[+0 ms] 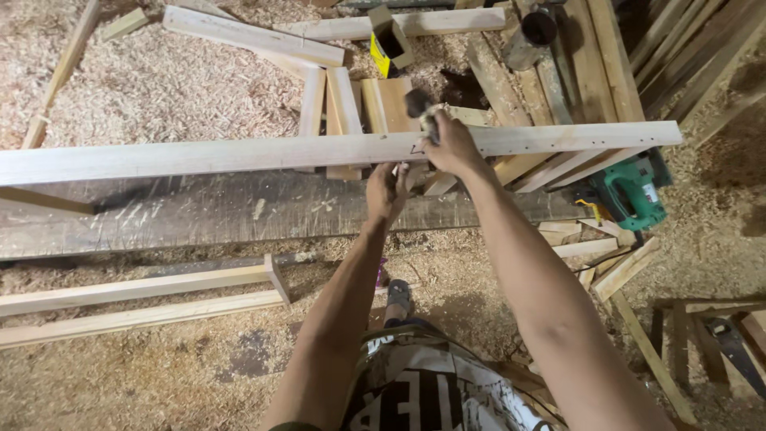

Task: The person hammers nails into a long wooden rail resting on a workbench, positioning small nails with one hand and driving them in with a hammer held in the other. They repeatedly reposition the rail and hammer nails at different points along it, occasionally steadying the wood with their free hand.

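Observation:
A long pale wooden plank [239, 153] lies across a dark worn workbench [199, 211]. My right hand [451, 146] is above the plank's middle, shut on a hammer [418, 106] whose dark head points away from me. My left hand [388, 190] is at the plank's near edge, fingers curled against the wood just below the hammer. What it pinches, if anything, is hidden.
Sawdust and wood shavings cover the floor. Loose boards [247, 36] lie behind the bench, with a yellow box [388, 41]. A green power saw [632, 191] sits at the right. A wooden frame [144, 299] lies at lower left, a handsaw [738, 347] at lower right.

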The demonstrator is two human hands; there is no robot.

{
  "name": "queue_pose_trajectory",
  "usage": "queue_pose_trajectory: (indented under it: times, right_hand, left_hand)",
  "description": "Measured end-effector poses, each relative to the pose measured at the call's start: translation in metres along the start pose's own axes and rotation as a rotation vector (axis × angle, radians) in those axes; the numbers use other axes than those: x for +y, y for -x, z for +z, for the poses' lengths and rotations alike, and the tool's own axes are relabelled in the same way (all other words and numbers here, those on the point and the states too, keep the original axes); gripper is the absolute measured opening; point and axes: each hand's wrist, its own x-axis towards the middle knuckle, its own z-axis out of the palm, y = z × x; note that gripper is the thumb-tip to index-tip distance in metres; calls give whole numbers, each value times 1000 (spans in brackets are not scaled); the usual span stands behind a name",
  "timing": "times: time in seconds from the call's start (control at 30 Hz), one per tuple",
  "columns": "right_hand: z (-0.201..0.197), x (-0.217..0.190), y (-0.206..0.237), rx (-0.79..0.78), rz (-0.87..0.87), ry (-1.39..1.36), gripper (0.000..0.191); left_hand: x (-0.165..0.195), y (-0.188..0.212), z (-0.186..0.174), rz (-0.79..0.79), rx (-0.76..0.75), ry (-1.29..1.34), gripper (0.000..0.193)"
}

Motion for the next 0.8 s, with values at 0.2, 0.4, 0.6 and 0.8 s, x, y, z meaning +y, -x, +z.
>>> queue_pose_trajectory:
  times: [0.2, 0.4, 0.6, 0.8]
  right_hand:
    - [0, -7, -2, 4, -57, 55, 65]
    - [2, 1, -2, 74, -146, 17, 76]
    - [0, -1, -2, 31, -97, -2, 77]
    - [-2, -6, -1, 54, -114, 23, 72]
  left_hand:
    - [4, -7, -2, -8, -41, 11, 32]
    - [11, -3, -4, 28, 34, 296, 28]
    - [13, -4, 9, -195, 30, 157, 27]
    - [16, 8, -22, 59, 152, -235, 31]
